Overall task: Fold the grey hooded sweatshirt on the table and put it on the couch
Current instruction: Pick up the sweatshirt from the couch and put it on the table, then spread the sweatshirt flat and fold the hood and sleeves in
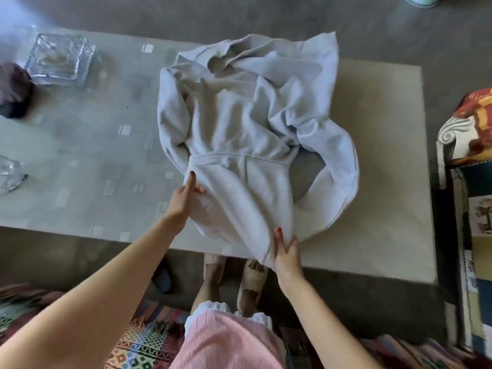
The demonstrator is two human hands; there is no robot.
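Lying rumpled across the desk (372,155), soft, limp sweatshirt (239,123), light but floppy, best taken at the hem, where left hand (183,201) and right hand (286,255) fingers already pinch it.

hands (183,198) (286,253) gripping grey sweatshirt (239,123), table (80,145)

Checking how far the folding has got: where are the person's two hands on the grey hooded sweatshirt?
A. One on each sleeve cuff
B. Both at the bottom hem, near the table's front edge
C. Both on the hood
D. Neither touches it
B: the left hand and right hand both pinch the grey hooded sweatshirt at its hem end, while the hood lies at the far side.
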